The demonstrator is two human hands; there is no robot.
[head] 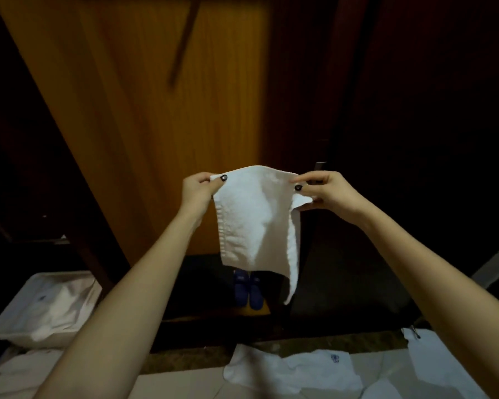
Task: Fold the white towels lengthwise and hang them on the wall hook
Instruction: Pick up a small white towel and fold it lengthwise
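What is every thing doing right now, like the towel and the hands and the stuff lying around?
held towel: up in the air, hanging down, right side drooping lower, not on a hook.
left hand: pinches the towel's top left corner.
right hand: pinches the top right corner.
towel below: lying rumpled and unfolded.
white bin: open, crumpled white cloth inside.
blue shoes: standing side by side on the floor.

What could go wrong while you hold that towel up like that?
The left hand and right hand only pinch the towel at its top corners, so it might slip and drop toward the blue shoes below. One side of it hangs down longer than the other, so the fold could come out crooked unless the edges get lined up first.
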